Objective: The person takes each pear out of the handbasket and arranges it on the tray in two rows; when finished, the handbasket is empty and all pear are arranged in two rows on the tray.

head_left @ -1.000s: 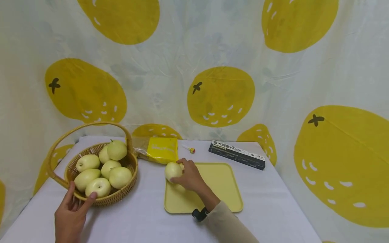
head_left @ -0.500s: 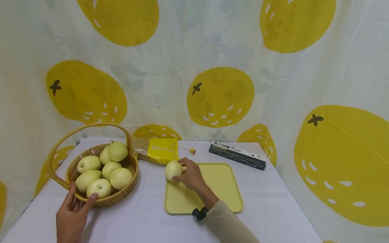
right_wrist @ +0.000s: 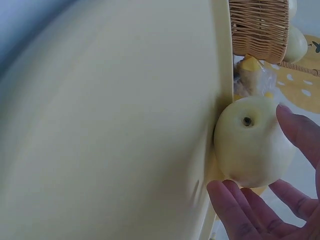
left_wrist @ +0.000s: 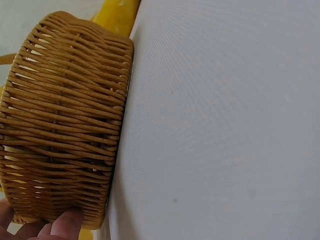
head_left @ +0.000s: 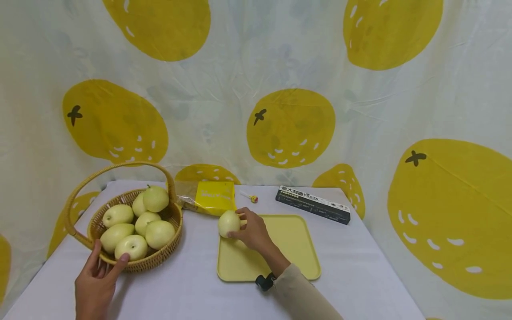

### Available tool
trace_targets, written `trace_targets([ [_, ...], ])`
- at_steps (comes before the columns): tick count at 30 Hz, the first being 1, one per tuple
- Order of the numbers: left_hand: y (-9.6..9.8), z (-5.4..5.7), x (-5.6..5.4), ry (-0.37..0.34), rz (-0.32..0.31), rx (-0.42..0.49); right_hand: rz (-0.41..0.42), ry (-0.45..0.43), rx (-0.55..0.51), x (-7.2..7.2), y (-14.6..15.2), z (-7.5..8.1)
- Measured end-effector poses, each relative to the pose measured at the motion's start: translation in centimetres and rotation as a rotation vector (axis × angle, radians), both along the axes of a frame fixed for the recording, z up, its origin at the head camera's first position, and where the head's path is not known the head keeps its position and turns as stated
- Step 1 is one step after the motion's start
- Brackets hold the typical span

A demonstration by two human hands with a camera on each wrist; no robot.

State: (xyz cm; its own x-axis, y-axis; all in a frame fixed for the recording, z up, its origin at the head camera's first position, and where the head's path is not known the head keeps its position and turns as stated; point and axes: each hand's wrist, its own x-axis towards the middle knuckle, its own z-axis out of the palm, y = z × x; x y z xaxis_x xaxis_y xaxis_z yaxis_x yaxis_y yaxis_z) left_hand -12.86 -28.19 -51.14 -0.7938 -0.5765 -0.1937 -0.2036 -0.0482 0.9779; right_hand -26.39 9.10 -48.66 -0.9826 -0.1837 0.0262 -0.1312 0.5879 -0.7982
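Seven pears (head_left: 148, 222) in basket (left_wrist: 65, 115); left fingers (head_left: 93, 258) grip it, right fingers (right_wrist: 232, 207) pear (right_wrist: 255, 142) at tray (head_left: 288, 235) corner.

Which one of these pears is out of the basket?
The pear that the right hand touches, at the far left corner of the yellow tray. The other visible pears all sit in the wicker basket.

- Left hand (left_wrist: 45, 230): mostly cut off by the bottom edge in the left wrist view.
- Basket (head_left: 162, 257): floor largely hidden under pears (head_left: 118, 235).
- Tray (head_left: 288, 235): partly covered by the right hand (head_left: 253, 232) and sleeve (head_left: 304, 295) in the head view.
- Held pear (head_left: 228, 223): its underside hidden, so contact with the tray is unclear.
- Box (head_left: 313, 205): finest print too small to read.
- Packet (head_left: 216, 198): lettering blurred.
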Motion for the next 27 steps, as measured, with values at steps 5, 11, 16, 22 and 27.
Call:
trace_targets([
  [5, -0.1, -0.1, 0.1, -0.021, 0.008, -0.007, 0.012, 0.028, 0.01, 0.3, 0.4, 0.1],
  [11, -0.1, 0.2, 0.2, -0.038, 0.007, -0.043, -0.004, 0.07, 0.023, 0.5, 0.4, 0.8],
  [16, 0.0, 0.4, 0.2, -0.034, -0.002, -0.054, 0.003, 0.175, 0.045, 0.4, -0.2, 1.3],
  [22, 0.0, 0.2, 0.1, -0.03, -0.005, -0.04, 0.073, 0.323, 0.025, 0.6, -2.3, 1.9],
  [27, 0.1, 0.1, 0.1, -0.025, -0.031, -0.044, 0.17, 0.445, -0.015, 1.2, -4.6, 2.8],
])
